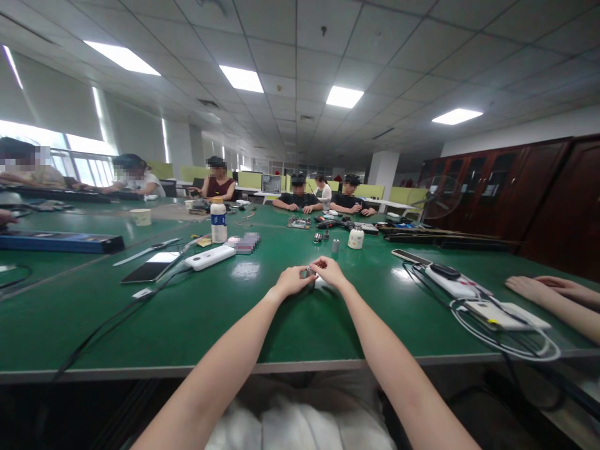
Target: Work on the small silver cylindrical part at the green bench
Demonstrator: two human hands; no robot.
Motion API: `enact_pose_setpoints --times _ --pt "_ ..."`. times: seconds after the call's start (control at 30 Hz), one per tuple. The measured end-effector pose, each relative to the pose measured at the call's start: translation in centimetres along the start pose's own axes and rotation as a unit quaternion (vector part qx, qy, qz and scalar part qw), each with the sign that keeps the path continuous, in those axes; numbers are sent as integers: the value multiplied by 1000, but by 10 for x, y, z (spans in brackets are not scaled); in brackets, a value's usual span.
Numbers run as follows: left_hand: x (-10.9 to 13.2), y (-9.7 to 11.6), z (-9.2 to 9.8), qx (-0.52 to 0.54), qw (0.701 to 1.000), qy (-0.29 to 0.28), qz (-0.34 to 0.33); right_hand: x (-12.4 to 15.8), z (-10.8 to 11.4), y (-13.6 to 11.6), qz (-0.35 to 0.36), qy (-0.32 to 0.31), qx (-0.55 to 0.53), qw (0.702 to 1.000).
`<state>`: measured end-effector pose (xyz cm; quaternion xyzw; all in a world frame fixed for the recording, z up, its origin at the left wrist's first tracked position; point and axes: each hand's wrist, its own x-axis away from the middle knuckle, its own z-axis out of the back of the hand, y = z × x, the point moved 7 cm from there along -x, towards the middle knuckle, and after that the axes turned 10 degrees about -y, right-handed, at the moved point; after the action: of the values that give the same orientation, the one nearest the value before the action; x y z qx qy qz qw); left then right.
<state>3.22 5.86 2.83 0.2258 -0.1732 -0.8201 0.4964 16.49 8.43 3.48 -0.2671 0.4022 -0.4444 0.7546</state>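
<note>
Both my arms reach forward over a green table (225, 312). My left hand (293, 280) and my right hand (330, 270) meet at the middle of the table, fingers pinched together on a small silvery part (310, 272) held between them. The part is too small to name. A white patch lies on the table just under my right hand.
A white bottle (218, 220), a white power strip (209, 257), a dark phone (150, 267) and cables lie to the left. Small metal cylinders (335, 245) and a white jar (356, 238) stand ahead. White devices with cables (487, 312) and another person's hands (553, 290) are at right. Several people sit at the far side.
</note>
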Motion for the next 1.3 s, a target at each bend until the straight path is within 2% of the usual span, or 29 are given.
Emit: enact_pose_setpoints --times 0.2,0.47,0.63,0.73,1.03,1.3 --pt "-2 0 4 -3 1000 7 -5 -5 0 -2 8 -12 -8 1000" --pt "-12 -7 4 -8 1000 -11 -16 -14 0 2 7 -20 -17 1000" --pt "-7 -2 8 -33 999 -9 -24 -13 0 -6 19 -2 -41 999" --pt "-6 -1 9 -43 999 -6 -26 -15 -4 -10 27 -12 -55 998" --pt "-15 -14 1 -3 1000 0 -21 -20 -8 4 19 -29 -84 996" --pt "-16 -17 6 29 999 31 -21 -22 -8 8 -1 -34 -116 993"
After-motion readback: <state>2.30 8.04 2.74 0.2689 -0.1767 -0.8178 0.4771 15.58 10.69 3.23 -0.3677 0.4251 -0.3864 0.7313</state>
